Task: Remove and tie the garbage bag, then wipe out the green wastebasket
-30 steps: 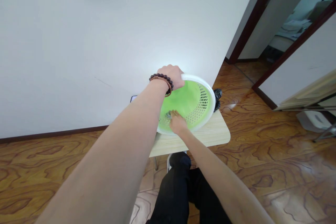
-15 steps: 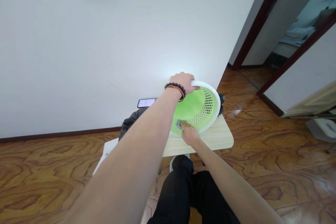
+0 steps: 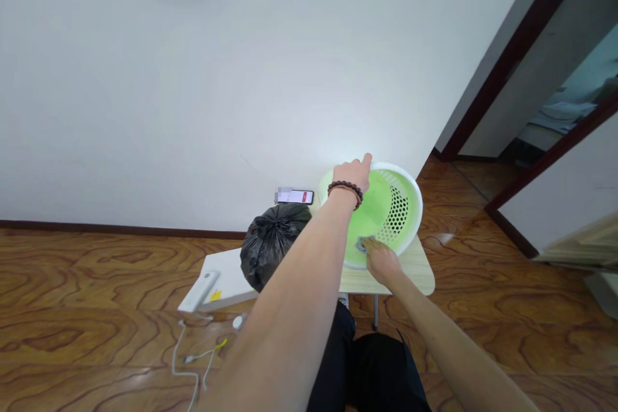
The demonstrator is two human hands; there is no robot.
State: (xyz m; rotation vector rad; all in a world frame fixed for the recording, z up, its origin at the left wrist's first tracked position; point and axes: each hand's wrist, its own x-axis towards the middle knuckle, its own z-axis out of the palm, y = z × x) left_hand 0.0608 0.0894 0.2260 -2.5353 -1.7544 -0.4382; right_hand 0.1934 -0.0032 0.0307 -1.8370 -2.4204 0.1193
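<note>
White cable [image 3: 176,360]: seen at far left, lying on the wooden floor [image 3: 96,283].
Black plastic bag [image 3: 263,244]: bunched up near the wall; mostly hidden by the left arm half a second ago, now largely uncovered as the view has swung left.
Phone [image 3: 300,197]: lit, lying just beyond the bag.
Left hand [image 3: 355,174]: curled over the far rim of the basket, one finger raised; how firmly the rim is gripped cannot be told.
Green basket [image 3: 371,206]: white-rimmed, with its opening turned toward the viewer; rested on the bench [image 3: 419,270], at its right end.
Grey cloth [image 3: 362,244]: pressed, it seems, to the near inner side; shifted rightward within the basket over the last second, so a different stretch of that side is being reached.
Right hand [image 3: 383,262]: fingers closed, the cloth pinched at their tips.
Dark door frame [image 3: 512,64]: seen at far right.
</note>
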